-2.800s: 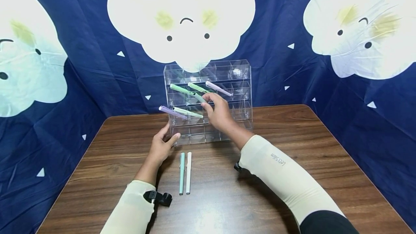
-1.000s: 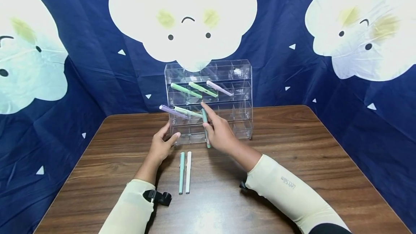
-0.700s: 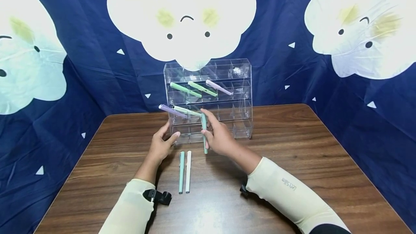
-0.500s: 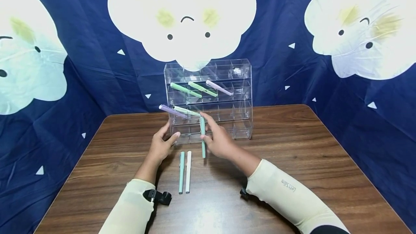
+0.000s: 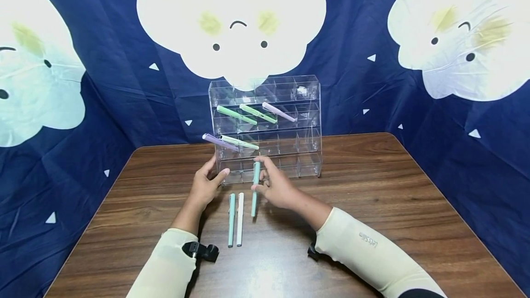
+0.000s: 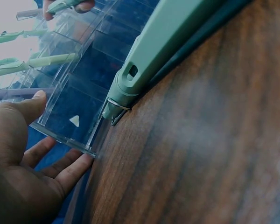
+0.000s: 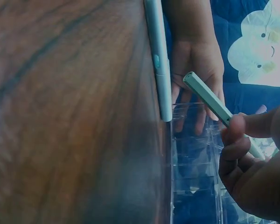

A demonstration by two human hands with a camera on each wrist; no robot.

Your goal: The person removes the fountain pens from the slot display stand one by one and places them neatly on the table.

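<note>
A clear multi-tier pen rack stands at the table's back. My left hand holds its lower left corner, thumb at the front, the other fingers along the side. Between thumb and fingers, my right hand pinches a mint-green pen, tilted in front of the bottom tier, lower end down toward the table. Its cap end overlaps the rack in the head view. Left of it, another mint-green pen and a white pen lie side by side on the tabletop.
Up in the rack lean two green pens and a pale lilac pen. One tier lower are a purple pen and a pale green pen. A blue cloud-print curtain hangs behind the wooden table.
My right hand has drawn the mint-green pen out of the second tier's front, turned it nearly upright and brought it down toward the table. The left hand has stayed at the rack's corner.
</note>
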